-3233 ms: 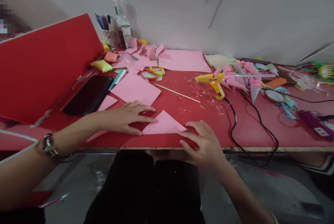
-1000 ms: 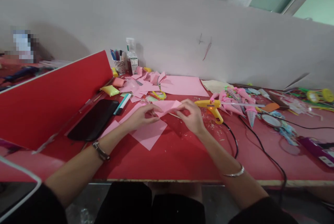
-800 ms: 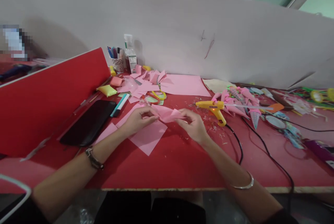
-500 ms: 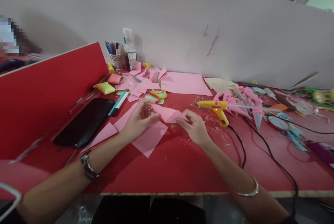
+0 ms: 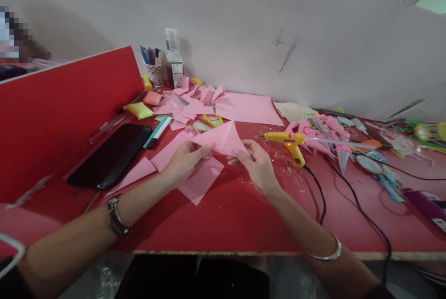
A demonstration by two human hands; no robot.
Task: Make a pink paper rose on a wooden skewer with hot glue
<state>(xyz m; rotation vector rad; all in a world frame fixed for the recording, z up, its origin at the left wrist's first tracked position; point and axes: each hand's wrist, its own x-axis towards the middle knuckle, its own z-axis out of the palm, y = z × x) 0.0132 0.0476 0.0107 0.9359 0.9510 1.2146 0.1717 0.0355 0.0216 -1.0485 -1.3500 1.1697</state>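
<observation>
The left hand (image 5: 186, 160) was grasping the left corner of a folded pink paper (image 5: 225, 139), pinched between thumb and fingers; the right hand (image 5: 259, 165) was grasping its right corner in the same fashion. The paper was held just above the bench (image 5: 251, 224), between the two hands, its peak pointing away from the person. A square pink sheet (image 5: 201, 180) lay flat on the red surface, partly beneath the left hand and the held piece. To the left, a black phone-like device (image 5: 109, 156) lay near two capped markers (image 5: 158, 133). Pink paper scraps (image 5: 195, 111) were heaped towards the wall, adjoining a large pink sheet (image 5: 249, 108). On the right, a yellow glue gun (image 5: 286, 139) with its orange light lit rested before a pile of pink cones (image 5: 331, 126); small shavings lay scattered around its nozzle. A patterned cup (image 5: 155, 74) of pens stood upright beside a clear bottle (image 5: 175, 64) at the rear. A red panel (image 5: 69, 108) stood tilted along the left side.
</observation>
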